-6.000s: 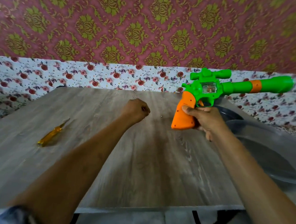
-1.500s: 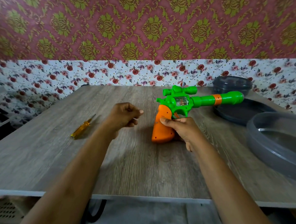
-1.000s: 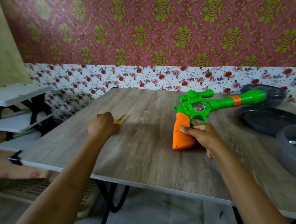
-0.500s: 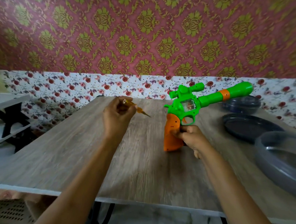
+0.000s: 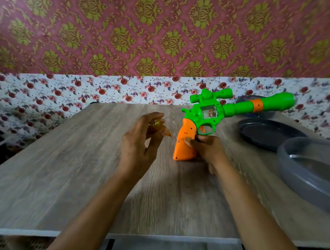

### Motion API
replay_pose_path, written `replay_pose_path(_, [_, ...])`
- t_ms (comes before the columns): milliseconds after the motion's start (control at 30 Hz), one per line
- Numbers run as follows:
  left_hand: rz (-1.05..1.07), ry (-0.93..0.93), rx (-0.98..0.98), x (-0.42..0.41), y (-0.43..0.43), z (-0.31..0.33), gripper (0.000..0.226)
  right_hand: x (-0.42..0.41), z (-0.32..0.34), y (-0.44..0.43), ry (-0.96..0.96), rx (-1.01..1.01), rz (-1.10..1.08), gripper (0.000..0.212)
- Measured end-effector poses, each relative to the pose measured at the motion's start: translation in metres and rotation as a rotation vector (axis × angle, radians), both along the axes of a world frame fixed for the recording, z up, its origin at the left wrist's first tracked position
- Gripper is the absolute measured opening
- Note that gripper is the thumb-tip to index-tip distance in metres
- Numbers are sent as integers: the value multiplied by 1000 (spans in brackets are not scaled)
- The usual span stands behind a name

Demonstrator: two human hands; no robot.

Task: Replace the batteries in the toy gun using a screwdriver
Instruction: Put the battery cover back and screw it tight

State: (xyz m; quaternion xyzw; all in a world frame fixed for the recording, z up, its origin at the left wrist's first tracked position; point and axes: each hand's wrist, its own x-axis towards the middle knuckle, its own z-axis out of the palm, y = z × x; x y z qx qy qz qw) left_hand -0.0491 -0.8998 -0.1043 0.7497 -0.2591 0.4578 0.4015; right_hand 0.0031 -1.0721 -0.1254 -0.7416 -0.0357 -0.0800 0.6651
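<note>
The toy gun (image 5: 209, 114) stands upright near the middle of the tabletop (image 5: 60, 176). Its orange grip points down, with the butt at the wood, and its green barrel slants up and to the right. The right hand (image 5: 209, 151) grips the orange grip from the right side, with the thumb pressed on the near face and the fingers curled round behind, just under the trigger guard.

The left hand (image 5: 140, 142) hovers just to the left of the grip, apart from it. Its fingers are curled round a small amber screwdriver (image 5: 158, 127), which is blurred. The handle sits between the fingertips, and the tip end points right toward the orange grip without reaching it.

At the right of the tabletop lies a dark round tray (image 5: 266, 134), well apart from the hands. A grey translucent tub (image 5: 302, 172) sits nearer the front edge. Another dark container (image 5: 245, 98) shows behind the barrel.
</note>
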Motion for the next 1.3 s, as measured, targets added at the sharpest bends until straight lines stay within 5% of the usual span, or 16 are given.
replay_pose_path(1300, [26,-31,9,4,1,-3,30,7,-5,2,-20,-23,18,21])
